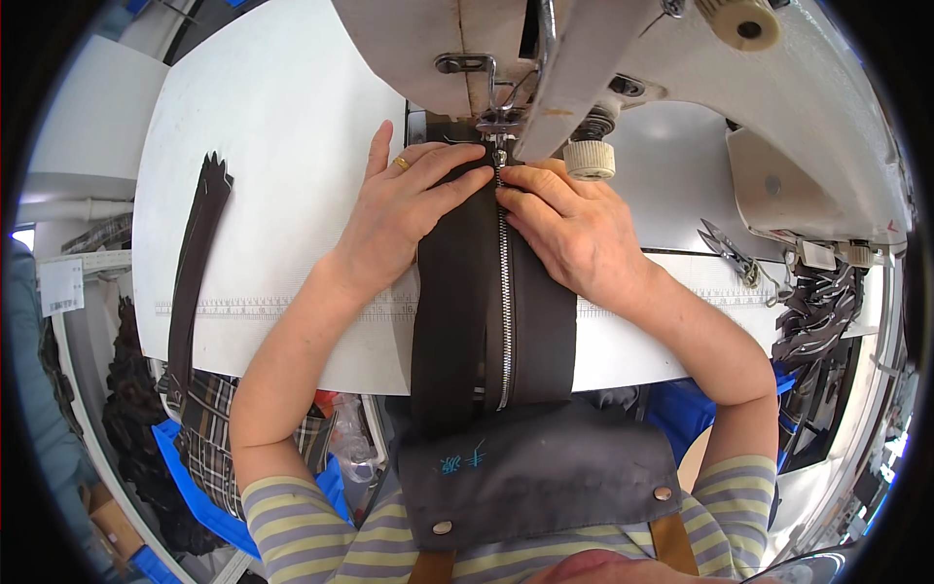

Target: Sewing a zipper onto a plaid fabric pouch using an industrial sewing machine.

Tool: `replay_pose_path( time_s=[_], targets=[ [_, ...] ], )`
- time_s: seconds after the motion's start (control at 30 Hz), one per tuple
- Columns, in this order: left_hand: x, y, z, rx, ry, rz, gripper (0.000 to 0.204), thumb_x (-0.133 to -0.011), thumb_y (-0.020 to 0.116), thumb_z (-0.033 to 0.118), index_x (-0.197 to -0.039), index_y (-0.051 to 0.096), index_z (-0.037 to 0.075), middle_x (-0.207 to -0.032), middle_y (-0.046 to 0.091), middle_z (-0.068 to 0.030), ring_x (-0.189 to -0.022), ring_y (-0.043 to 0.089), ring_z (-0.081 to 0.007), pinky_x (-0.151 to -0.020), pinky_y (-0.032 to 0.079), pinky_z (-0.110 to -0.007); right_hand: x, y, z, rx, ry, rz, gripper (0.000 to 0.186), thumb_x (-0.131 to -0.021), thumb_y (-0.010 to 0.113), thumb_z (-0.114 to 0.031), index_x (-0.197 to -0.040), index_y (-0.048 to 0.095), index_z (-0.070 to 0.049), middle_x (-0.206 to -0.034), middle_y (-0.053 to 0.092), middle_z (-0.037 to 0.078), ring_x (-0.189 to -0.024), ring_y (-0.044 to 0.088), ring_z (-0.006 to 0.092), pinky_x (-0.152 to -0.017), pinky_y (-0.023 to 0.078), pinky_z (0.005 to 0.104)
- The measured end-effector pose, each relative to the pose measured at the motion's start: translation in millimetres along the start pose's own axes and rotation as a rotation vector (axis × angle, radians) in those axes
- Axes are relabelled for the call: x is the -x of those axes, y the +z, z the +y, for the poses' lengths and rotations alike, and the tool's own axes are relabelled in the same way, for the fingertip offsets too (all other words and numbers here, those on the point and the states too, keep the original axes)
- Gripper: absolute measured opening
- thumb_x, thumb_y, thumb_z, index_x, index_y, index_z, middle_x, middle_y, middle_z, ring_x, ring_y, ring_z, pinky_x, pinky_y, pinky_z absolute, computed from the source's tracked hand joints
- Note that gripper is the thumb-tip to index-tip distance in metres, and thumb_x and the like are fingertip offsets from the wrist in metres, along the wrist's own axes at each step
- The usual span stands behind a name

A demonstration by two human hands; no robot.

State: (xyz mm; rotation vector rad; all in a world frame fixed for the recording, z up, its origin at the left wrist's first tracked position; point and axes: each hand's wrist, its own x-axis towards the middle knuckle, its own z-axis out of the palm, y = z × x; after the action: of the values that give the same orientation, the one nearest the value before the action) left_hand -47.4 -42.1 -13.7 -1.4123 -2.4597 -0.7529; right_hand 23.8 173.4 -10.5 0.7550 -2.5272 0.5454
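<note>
Two hands press a dark fabric strip (pixel 457 292) flat on the white surface (pixel 272 146), its metal zipper (pixel 504 292) running down the middle toward the person. The left hand (pixel 404 209) lies open, palm down, on the strip's left half, fingers stretched to the presser foot (pixel 498 122) of the sewing machine (pixel 778 117). The right hand (pixel 574 229) lies flat on the right half, fingertips beside the zipper's top. Another dark strip (pixel 195 263) lies well apart at the left. Snips (pixel 728 251) rest at the right.
</note>
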Motion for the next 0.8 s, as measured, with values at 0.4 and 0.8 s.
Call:
replay_pose_path(
  time_s=[0.4, 0.8],
  targets=[
    [0.2, -3.3, 5.3, -0.001, -0.017, -0.083, 0.048, -0.076, 0.065, 0.010, -0.124, 0.062, 0.017, -0.130, 0.056, -0.0025, -0.118, 0.054, -0.0219, -0.107, 0.014, -0.067, 0.2, 0.4, -1.4, -0.023, 0.013, 0.026, 0.022, -0.076, 0.067, -0.010, -0.096, 0.067, -0.002, -0.103, 0.064, 0.008, -0.097, 0.061, 0.0252, -0.082, 0.050, 0.0359],
    [3.5, -4.1, 14.2, -0.109, -0.028, -0.087, 0.057, -0.074, 0.061, -0.003, -0.126, 0.060, 0.019, -0.134, 0.052, -0.0037, -0.121, 0.051, -0.0225, -0.106, 0.016, -0.069, 0.2, -9.3, 5.8, 0.093, 0.112, -0.066, 0.044, -0.079, 0.072, -0.023, -0.115, 0.060, -0.001, -0.119, 0.060, 0.013, -0.117, 0.053, 0.0318, -0.098, 0.043, 0.0442]
  ],
)
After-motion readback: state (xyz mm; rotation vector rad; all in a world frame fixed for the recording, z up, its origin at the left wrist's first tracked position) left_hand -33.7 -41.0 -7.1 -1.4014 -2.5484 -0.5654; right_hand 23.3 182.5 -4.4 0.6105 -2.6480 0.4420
